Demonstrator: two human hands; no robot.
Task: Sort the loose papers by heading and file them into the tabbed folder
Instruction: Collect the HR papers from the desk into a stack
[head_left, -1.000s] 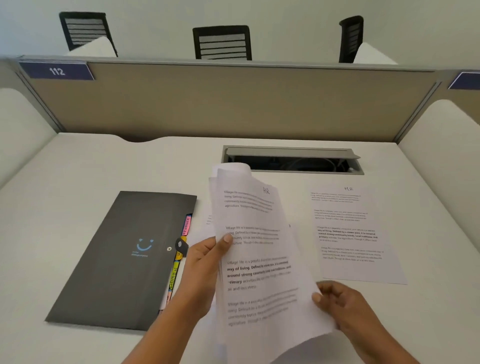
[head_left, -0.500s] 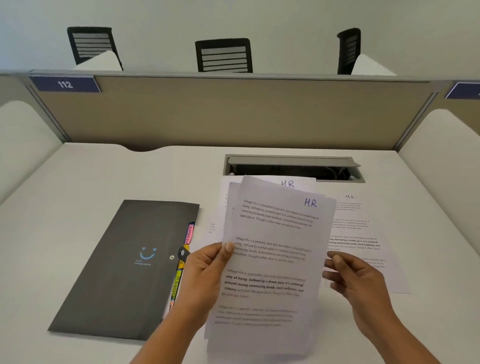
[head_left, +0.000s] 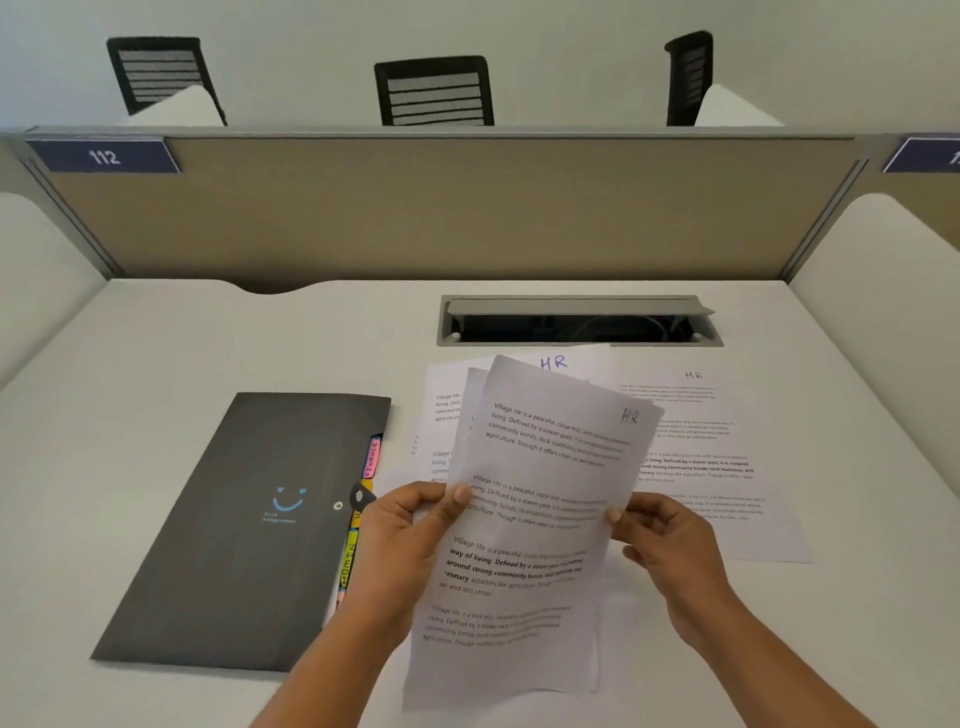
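I hold a fanned stack of printed papers (head_left: 540, 499) upright above the desk; the front sheet is marked "HR" at its top right. My left hand (head_left: 410, 535) grips the stack's left edge with the thumb on the front. My right hand (head_left: 670, 551) pinches the front sheet's right edge. Another "HR" sheet (head_left: 727, 467) lies flat on the desk to the right, partly behind the stack. The dark grey tabbed folder (head_left: 249, 530) lies closed at the left, with coloured tabs (head_left: 370, 460) sticking out of its right edge.
An open cable tray (head_left: 576, 321) is set into the white desk (head_left: 156, 353) behind the papers. A beige partition (head_left: 467, 208) closes the back, white side panels the left and right. Black chairs stand beyond the partition.
The curled stack has been straightened and lifted to face me. My right hand moved from the stack's lower corner, came off it, and now pinches the front sheet's right edge.
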